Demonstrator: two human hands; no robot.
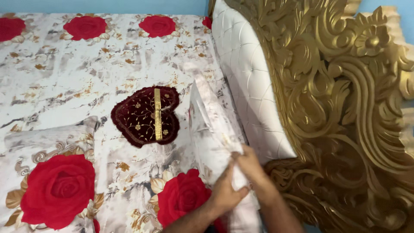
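At bed's head end, lower centre of view: left hand (pixel 225 193) and right hand (pixel 251 166), both closed on a white rose-print fabric pillow (pixel 212 129); fingers pinch its lower end, hands touching each other; left lies flat-ish w/ thumb pressed to the cloth, right curls over the edge from the headboard side. Pillow stands on its long edge, tilted, running along the gap betw. mattress and headboard, upper part blurred.

Adjacent items: bedsheet, white-grey w/ large red roses and gold leaves (pixel 86 73), covers whole mattress; dark maroon velvet heart-shaped cushion w/ gold embroidery and gold centre band (pixel 145 116), lying flat on sheet, just left of pillow, apart from both hands; second pillow in matching rose print (pixel 47 172), flat, lower left; white quilted padded headboard panel (pixel 248 82), just right of pillow; carved gold ornamental headboard frame (pixel 345 108), far right.
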